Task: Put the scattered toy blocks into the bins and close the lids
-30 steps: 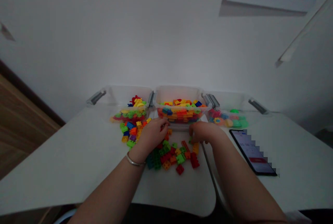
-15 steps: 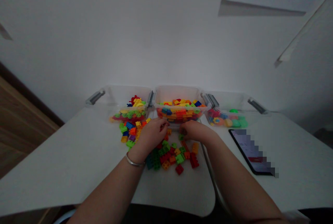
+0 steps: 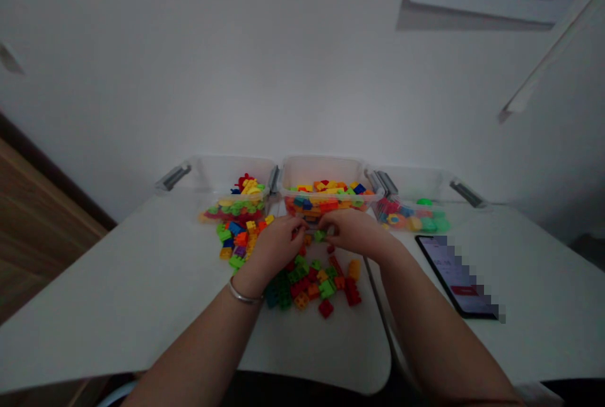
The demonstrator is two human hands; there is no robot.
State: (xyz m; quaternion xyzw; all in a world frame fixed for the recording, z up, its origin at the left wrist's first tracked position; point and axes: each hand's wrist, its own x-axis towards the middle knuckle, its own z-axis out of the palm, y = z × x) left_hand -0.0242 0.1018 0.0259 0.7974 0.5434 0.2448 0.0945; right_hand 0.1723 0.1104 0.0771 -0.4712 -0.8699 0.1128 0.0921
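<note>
My left hand (image 3: 278,244) rests over loose bricks just in front of a clear plastic box (image 3: 326,171), with its fingertips by the box's front wall. My right hand (image 3: 352,232) is close beside it, and a small green toy brick (image 3: 320,236) sits at its fingers. Whatever lies under my left fingers is hidden. Below my hands lies a heap of loose red, green and orange bricks (image 3: 307,284). Another mixed heap (image 3: 235,243) lies by my left wrist, which wears a metal bangle (image 3: 246,294).
Further clear boxes stand on each side: the left one (image 3: 234,171) holds bricks, the right one (image 3: 416,180) holds coloured pieces. All stand on a white table (image 3: 142,293). A smartphone (image 3: 454,275) lies at the right, and a wooden surface (image 3: 42,237) shows beyond the left edge.
My right hand has moved left and forward towards my left hand, and the green brick has moved with it. My left hand has hardly moved.
</note>
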